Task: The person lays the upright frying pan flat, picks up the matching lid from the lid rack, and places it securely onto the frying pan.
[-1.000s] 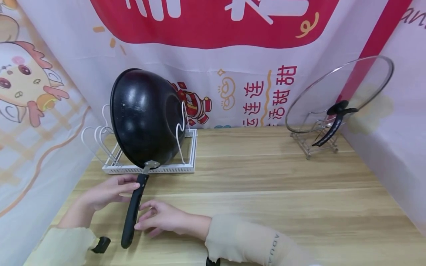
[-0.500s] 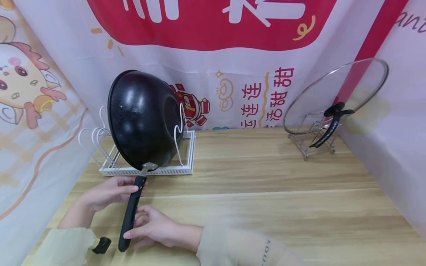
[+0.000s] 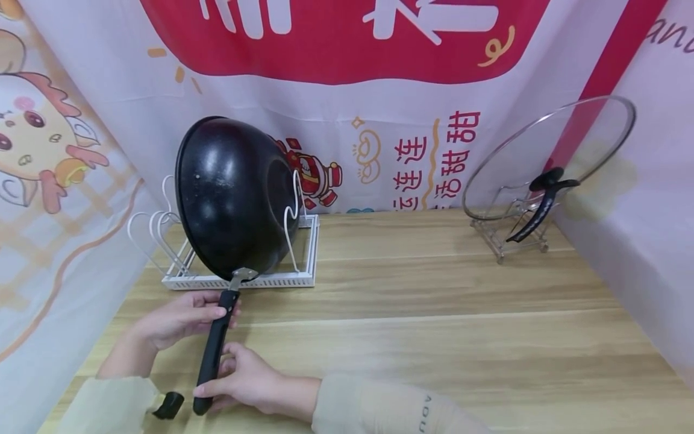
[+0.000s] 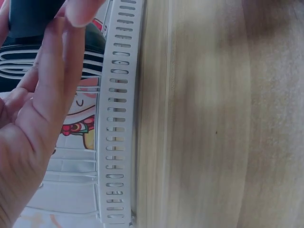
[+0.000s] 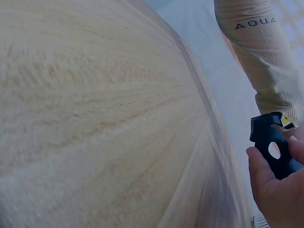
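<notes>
A black wok (image 3: 230,193) stands on its side in a white wire rack (image 3: 282,279), its base turned right and its long black handle (image 3: 214,355) slanting toward me over the table. My left hand (image 3: 181,322) holds the handle near the wok, thumb on the near side and fingers passing behind. Lower down, my right hand (image 3: 244,380) grips the handle close to its end, with the thumb across it. In the left wrist view the fingers of the left hand (image 4: 50,71) wrap the dark handle (image 4: 31,19). The right wrist view catches the right hand (image 5: 280,194) at its edge.
At the back right, a glass lid (image 3: 547,150) with a black knob leans in a small metal stand (image 3: 490,241). Empty white loops of the rack (image 3: 157,226) rise left of the wok. Printed cloth (image 3: 336,96) hangs behind the wooden table (image 3: 412,301).
My right hand has moved left and down from beside the handle and now grips its lower end. The left fingers have come round behind the handle. The wok stays in the rack.
</notes>
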Available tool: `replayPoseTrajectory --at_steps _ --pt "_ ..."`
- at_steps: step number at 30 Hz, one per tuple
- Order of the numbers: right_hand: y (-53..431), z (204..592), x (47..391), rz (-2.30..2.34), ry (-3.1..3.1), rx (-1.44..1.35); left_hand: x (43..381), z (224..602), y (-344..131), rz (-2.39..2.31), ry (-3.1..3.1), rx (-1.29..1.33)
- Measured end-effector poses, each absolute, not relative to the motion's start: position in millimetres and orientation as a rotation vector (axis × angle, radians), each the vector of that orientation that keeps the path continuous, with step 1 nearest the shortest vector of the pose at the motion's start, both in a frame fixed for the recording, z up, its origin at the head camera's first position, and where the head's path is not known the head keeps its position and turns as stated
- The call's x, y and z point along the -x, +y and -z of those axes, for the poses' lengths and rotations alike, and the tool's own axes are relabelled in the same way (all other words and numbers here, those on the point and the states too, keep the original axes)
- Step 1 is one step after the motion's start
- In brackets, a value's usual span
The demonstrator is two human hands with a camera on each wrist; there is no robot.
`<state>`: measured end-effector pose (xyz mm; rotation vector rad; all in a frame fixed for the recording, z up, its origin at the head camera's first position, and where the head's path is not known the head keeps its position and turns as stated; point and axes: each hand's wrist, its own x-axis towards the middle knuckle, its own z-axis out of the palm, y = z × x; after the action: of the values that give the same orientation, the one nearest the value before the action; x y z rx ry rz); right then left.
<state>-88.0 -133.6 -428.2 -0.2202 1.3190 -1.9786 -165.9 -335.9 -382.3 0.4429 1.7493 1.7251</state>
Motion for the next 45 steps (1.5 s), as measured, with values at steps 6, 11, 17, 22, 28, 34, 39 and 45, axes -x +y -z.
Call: replayPoseTrajectory --at_steps 6,11,17,22,28,34,39,45 --pt "-137.7 428.5 89.0 1.991 1.365 0.193 165.7 384.5 -337.7 -1.754 1.720 -0.409" --pt "-137.2 427.3 91.2 1.970 1.400 0.189 167.1 390.3 -338.4 -1.794 1.668 -0.432" --pt "-136.3 426.2 92.7 1.956 1.411 0.199 167.4 397.1 -339.4 -1.834 1.605 -0.459" --pt "-136.5 426.3 92.2 1.937 1.430 0.218 165.8 398.8 -341.3 -1.842 1.589 -0.455" --pt "-137.5 424.5 93.3 1.944 1.492 0.263 167.2 398.9 -340.2 -1.847 1.583 -0.464" --pt "-137.0 422.8 95.1 1.918 1.518 0.287 167.7 398.6 -338.1 -1.855 1.549 -0.462" --pt "-136.9 421.7 95.6 1.916 1.523 0.293 169.1 400.1 -339.4 -1.862 1.544 -0.478" --pt "-136.0 420.3 95.7 1.901 1.543 0.289 168.7 400.5 -339.0 -1.874 1.541 -0.505"
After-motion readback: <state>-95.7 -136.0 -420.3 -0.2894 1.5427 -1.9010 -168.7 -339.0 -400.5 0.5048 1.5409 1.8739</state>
